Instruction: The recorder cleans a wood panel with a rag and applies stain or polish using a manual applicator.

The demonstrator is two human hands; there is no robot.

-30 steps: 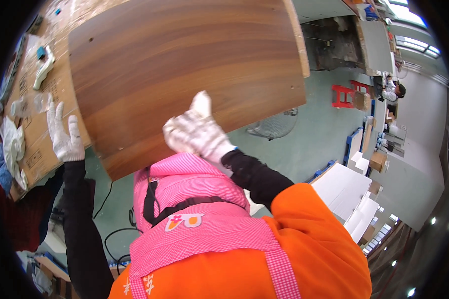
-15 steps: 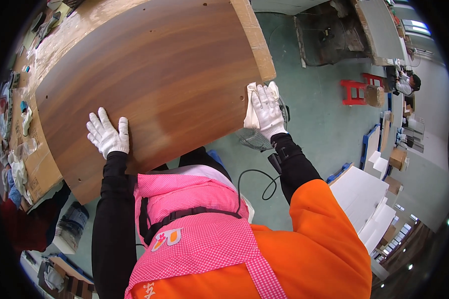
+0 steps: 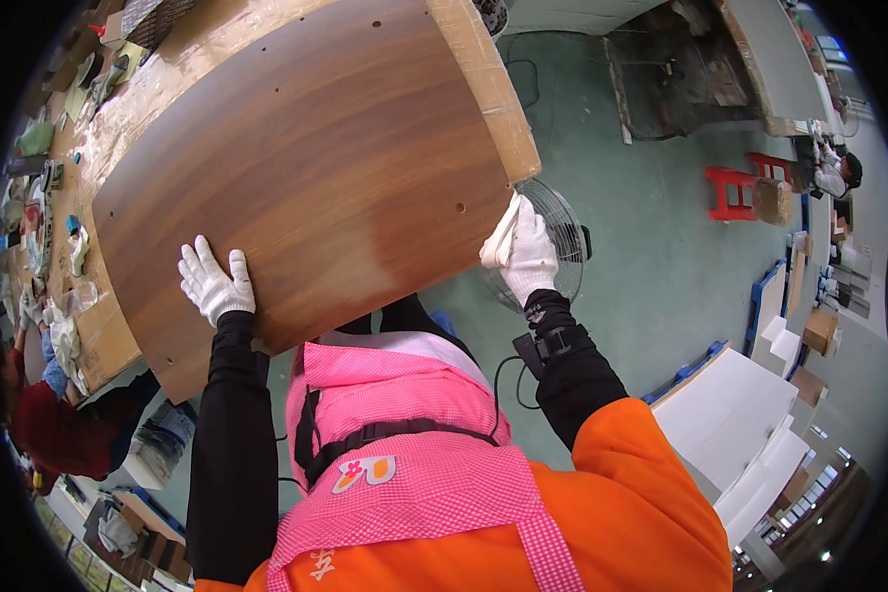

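Observation:
A large brown wood-grain panel point(image 3: 306, 168) with several small holes lies flat on a workbench. My left hand point(image 3: 215, 284), in a white knit glove, rests with fingers spread on the panel's near left part. At the panel's right edge, by its near right corner, my right hand point(image 3: 529, 252) is closed around a cream cloth point(image 3: 500, 233). The cloth touches the edge there. A slightly darker patch shows on the panel's surface toward its near side.
Below the panel's right corner a round wire-guarded fan point(image 3: 562, 237) stands on the floor. Tools and rags crowd the bench point(image 3: 109, 331) at left, where a person in dark red point(image 3: 64, 434) works. Red stools point(image 3: 730, 193) and stacked white panels point(image 3: 725, 395) are at right.
My right hand has gone from lying flat over the cloth on top of the panel to gripping it at the right edge. My left hand stays spread on the panel.

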